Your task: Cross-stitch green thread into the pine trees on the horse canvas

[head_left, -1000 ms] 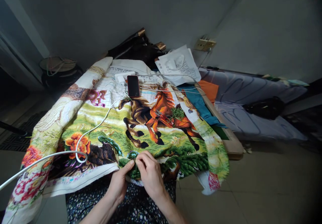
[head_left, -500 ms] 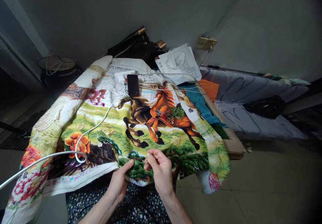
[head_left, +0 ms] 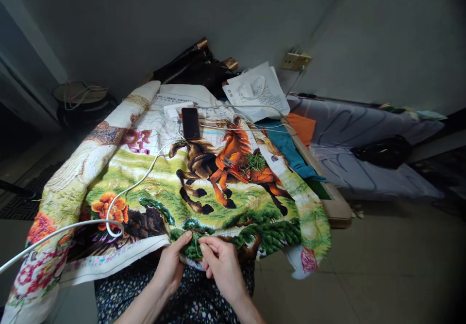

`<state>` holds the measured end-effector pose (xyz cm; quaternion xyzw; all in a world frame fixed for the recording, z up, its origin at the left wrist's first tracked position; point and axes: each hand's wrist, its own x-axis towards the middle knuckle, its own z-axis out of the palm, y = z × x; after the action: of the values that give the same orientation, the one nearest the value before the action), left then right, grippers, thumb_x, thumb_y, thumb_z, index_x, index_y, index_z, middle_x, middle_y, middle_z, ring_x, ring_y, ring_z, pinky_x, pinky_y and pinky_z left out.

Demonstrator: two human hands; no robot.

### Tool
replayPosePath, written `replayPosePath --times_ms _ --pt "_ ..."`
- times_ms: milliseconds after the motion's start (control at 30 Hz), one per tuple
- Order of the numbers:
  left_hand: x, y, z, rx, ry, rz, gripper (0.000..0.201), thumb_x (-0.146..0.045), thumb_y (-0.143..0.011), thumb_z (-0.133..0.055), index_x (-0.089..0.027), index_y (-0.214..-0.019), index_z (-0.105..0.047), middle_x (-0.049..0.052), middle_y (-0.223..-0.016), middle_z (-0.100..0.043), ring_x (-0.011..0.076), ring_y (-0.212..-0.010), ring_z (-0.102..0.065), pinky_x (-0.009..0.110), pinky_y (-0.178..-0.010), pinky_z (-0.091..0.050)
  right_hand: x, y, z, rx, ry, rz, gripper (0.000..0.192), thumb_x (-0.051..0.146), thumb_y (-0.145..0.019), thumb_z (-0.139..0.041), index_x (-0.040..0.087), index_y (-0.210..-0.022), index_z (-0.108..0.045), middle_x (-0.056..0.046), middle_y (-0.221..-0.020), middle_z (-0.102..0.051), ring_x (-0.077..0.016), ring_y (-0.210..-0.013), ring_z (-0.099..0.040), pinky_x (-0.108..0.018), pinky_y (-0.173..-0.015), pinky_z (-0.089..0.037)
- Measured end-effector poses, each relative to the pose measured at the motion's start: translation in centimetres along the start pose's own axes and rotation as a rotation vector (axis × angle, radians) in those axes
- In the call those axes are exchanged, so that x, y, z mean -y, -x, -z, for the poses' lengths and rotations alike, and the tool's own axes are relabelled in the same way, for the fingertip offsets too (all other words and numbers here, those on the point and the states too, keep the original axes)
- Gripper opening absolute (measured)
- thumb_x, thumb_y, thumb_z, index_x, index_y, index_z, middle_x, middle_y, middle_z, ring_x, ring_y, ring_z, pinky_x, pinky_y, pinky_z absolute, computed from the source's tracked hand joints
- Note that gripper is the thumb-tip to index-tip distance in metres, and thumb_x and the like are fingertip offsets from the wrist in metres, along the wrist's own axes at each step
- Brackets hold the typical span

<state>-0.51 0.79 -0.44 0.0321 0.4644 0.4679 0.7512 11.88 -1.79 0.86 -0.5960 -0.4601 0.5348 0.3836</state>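
A big cross-stitch canvas (head_left: pixel 174 178) is spread across the surface and spills over its near edge onto the person's lap, with the left side rolled into a thick bolster. The stitched picture is dense and colourful: a brown horse and an orange horse mid-gallop, green grass, an orange flower at near left, dark green tree foliage along the near edge. The far part is bare white gridded cloth.

The left hand (head_left: pixel 171 266) pinches the near edge of the canvas, thumb on top of the green foliage, fingers tucked under. The right hand (head_left: pixel 220 263) sits just beside it, fingertips clenched together against the same green patch; a thin green thread (head_left: pixel 197 246) shows between the two thumbs, though whether a needle is held is too small to tell.

A white cable (head_left: pixel 109 207) loops over the flower and runs off to the near left. A dark phone (head_left: pixel 191 123) lies flat on the bare cloth at the far side, beside a white charger block (head_left: pixel 174 111). A tangle of green thread (head_left: pixel 257 161) rests on the orange horse. A white printed bag (head_left: pixel 258 93) slumps at far right, with teal (head_left: pixel 287 149) and orange fabric (head_left: pixel 302 127) beyond the canvas.
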Motion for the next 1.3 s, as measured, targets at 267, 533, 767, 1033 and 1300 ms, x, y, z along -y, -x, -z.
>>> replayPosePath --times_ms 267,533,767,1033,1300 --pt "0.0 0.0 -0.2 -0.028 0.027 0.004 0.031 -0.022 -0.055 -0.083 -0.006 -0.076 -0.067 0.007 -0.080 -0.065 0.0159 -0.074 -0.058 0.029 -0.073 -0.046 0.6 -0.1 -0.1 -0.027 0.080 0.002 0.035 0.036 -0.086 -0.045 0.007 -0.090 -0.063 -0.003 -0.052 -0.052 -0.0072 -0.038 -0.039 -0.018 -0.038 -0.029" --pt "0.0 -0.1 -0.2 -0.044 -0.005 -0.002 0.034 -0.022 -0.053 -0.084 -0.005 -0.077 -0.068 0.007 -0.078 -0.064 0.0150 -0.072 -0.057 0.027 -0.072 -0.046 -0.1 -0.2 -1.1 -0.075 0.090 0.039 0.025 0.034 -0.086 -0.047 0.012 -0.079 -0.055 -0.003 -0.059 -0.055 -0.0104 -0.048 -0.050 -0.018 -0.042 -0.037" --pt "-0.1 0.1 -0.7 -0.088 -0.012 -0.037 0.032 -0.023 -0.051 -0.084 -0.006 -0.074 -0.069 0.007 -0.078 -0.064 0.0150 -0.074 -0.057 0.027 -0.073 -0.045 -0.4 -0.2 -1.0 -0.086 0.043 0.066 0.019 0.027 -0.079 -0.052 0.011 -0.072 -0.059 -0.003 -0.060 -0.054 -0.0104 -0.052 -0.048 -0.020 -0.047 -0.038" --pt "0.0 0.0 -0.4 -0.094 -0.007 -0.043 0.032 -0.023 -0.048 -0.085 -0.007 -0.071 -0.068 0.005 -0.077 -0.063 0.0138 -0.074 -0.055 0.026 -0.072 -0.044 -0.5 -0.2 -1.3 -0.102 0.029 0.050 0.017 0.024 -0.079 -0.050 0.011 -0.073 -0.058 -0.003 -0.061 -0.053 -0.0106 -0.052 -0.049 -0.020 -0.048 -0.039" --pt "0.0 0.3 -0.5 -0.072 -0.010 -0.042 0.028 -0.022 -0.053 -0.083 -0.007 -0.070 -0.067 0.005 -0.074 -0.062 0.0124 -0.069 -0.055 0.025 -0.066 -0.044 -0.6 -0.6 -1.9 -0.178 -0.070 0.002 0.018 0.030 -0.080 -0.054 0.012 -0.080 -0.053 -0.003 -0.061 -0.056 -0.0137 -0.052 -0.057 -0.022 -0.050 -0.044"
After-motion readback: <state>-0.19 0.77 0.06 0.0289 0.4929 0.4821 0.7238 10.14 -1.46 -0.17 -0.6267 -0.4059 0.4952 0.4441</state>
